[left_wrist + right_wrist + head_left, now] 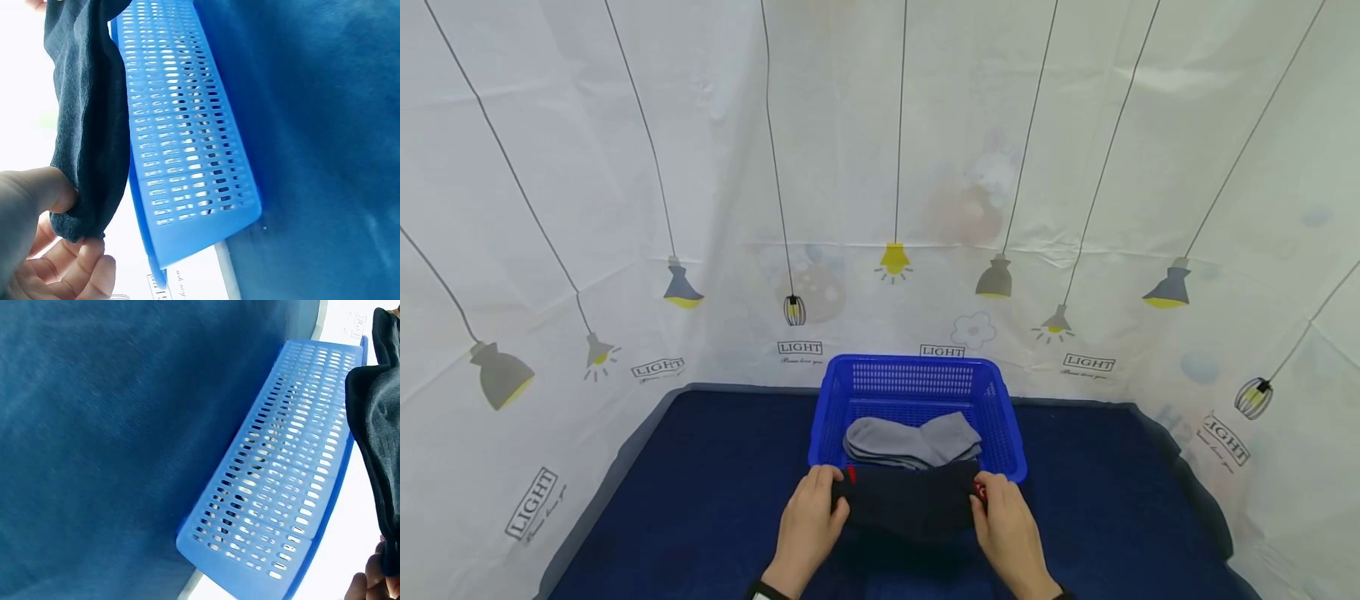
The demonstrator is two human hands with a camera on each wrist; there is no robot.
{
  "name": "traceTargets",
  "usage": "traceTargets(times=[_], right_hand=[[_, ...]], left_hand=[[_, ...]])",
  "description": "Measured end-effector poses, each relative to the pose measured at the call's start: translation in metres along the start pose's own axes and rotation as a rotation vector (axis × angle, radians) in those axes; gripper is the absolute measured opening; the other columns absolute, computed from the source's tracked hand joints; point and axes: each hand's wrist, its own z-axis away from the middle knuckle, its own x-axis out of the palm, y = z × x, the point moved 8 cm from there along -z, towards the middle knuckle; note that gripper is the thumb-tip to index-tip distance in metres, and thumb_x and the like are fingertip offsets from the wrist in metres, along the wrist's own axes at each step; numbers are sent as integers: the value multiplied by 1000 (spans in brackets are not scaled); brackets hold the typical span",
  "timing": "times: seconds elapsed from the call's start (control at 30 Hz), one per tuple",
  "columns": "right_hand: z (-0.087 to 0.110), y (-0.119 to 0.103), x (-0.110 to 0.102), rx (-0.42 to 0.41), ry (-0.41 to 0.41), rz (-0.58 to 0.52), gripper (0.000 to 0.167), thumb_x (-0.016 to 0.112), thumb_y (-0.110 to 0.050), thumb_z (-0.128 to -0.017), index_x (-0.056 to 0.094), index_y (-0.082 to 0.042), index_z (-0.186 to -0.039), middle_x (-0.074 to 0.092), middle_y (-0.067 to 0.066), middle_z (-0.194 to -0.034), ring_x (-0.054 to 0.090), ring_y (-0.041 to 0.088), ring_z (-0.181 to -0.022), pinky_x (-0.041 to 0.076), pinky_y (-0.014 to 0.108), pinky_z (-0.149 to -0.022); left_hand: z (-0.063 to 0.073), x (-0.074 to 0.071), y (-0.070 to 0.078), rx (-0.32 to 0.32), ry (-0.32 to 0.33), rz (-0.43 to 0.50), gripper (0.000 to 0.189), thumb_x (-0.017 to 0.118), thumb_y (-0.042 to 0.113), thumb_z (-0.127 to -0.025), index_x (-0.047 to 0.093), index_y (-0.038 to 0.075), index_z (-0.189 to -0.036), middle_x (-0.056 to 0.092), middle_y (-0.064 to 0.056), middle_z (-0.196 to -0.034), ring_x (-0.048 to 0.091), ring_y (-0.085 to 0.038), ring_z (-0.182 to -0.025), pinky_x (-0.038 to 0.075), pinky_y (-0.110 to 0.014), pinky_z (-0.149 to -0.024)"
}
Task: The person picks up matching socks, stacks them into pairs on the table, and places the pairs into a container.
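A black sock (913, 502) with small red marks near both ends is stretched sideways in front of the basket. My left hand (808, 518) pinches its left end between thumb and fingers, and my right hand (1011, 529) grips the other end. Close up in the left wrist view, the dark knit fabric (90, 119) hangs above the basket's near wall. The right wrist view shows a folded part of the sock (380, 425) at its right edge. Whether one sock or a pair is held, I cannot tell. Grey socks (913, 442) lie stacked in the blue basket (917, 361).
The basket stands on a dark blue cloth-covered surface (700, 483), near its back edge. Behind and on both sides hangs a white sheet (850, 108) printed with lamps and lettering.
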Motion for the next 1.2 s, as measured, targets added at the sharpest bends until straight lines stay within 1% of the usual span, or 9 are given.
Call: traceTargets(times=[0.07, 0.1, 0.27, 0.4, 0.5, 0.7, 0.83, 0.97, 1.2], right_hand=[[-5, 1, -1, 3, -11, 7, 40, 80, 4, -70, 59, 1, -104, 59, 9, -85, 56, 22, -71, 47, 36, -61], [-7, 1, -1, 6, -16, 10, 42, 82, 5, -68, 59, 1, -104, 59, 8, -84, 56, 22, -71, 47, 36, -61], [-19, 5, -2, 5, -19, 13, 42, 82, 5, -69, 59, 1, -104, 59, 8, -84, 55, 21, -70, 45, 34, -59], [-29, 9, -1, 3, -24, 24, 41, 82, 4, -71, 59, 0, -104, 58, 9, -84, 55, 22, -70, 45, 34, -59], [-36, 12, -1, 1, -28, 33, 41, 82, 4, -72, 59, 0, -105, 58, 9, -85, 54, 22, -70, 45, 34, -59], [-48, 16, 0, -16, -30, 32, 40, 81, 3, -74, 58, 1, -106, 59, 10, -87, 54, 23, -72, 46, 35, -61], [-56, 18, 1, -23, -36, 27, 38, 80, 3, -75, 58, 1, -106, 59, 10, -87, 54, 23, -72, 45, 35, -60], [-62, 20, 2, -21, -40, 30, 35, 79, 2, -77, 58, 0, -105, 60, 11, -88, 55, 24, -72, 46, 36, -61], [-67, 25, 7, -3, -70, 28, 34, 78, 1, -79, 58, -1, -106, 61, 11, -90, 55, 24, -74, 48, 37, -63]], left_hand=[[-5, -1, 1, 1, -8, 0, 30, 77, 3, -73, 61, 10, -98, 62, -4, -88, 63, -20, -76, 51, -34, -62], [-8, -2, 2, 4, -6, 2, 30, 77, 3, -73, 61, 10, -98, 62, -4, -87, 63, -20, -76, 51, -35, -62], [-20, -5, 6, 15, -5, 9, 29, 75, 2, -74, 62, 8, -99, 63, -6, -88, 64, -21, -76, 52, -36, -62], [-29, -4, 7, 9, -22, 15, 28, 75, 3, -76, 62, 8, -101, 65, -7, -90, 65, -21, -79, 53, -37, -65], [-35, -4, 8, 13, -22, 21, 27, 75, 4, -78, 62, 7, -102, 65, -7, -92, 65, -21, -80, 54, -37, -67], [-45, -5, 10, 27, -11, 26, 27, 75, 4, -79, 62, 6, -103, 65, -9, -91, 64, -20, -77, 53, -35, -64], [-51, -3, 9, 17, -17, 23, 26, 75, 5, -80, 62, 6, -104, 65, -9, -92, 64, -21, -78, 54, -36, -66], [-56, -2, 8, -3, -39, 28, 26, 74, 7, -82, 63, 7, -105, 66, -10, -94, 64, -21, -79, 54, -36, -67], [-64, 1, 7, -20, -68, 29, 25, 73, 8, -83, 63, 7, -106, 66, -10, -96, 63, -19, -79, 54, -36, -67]])
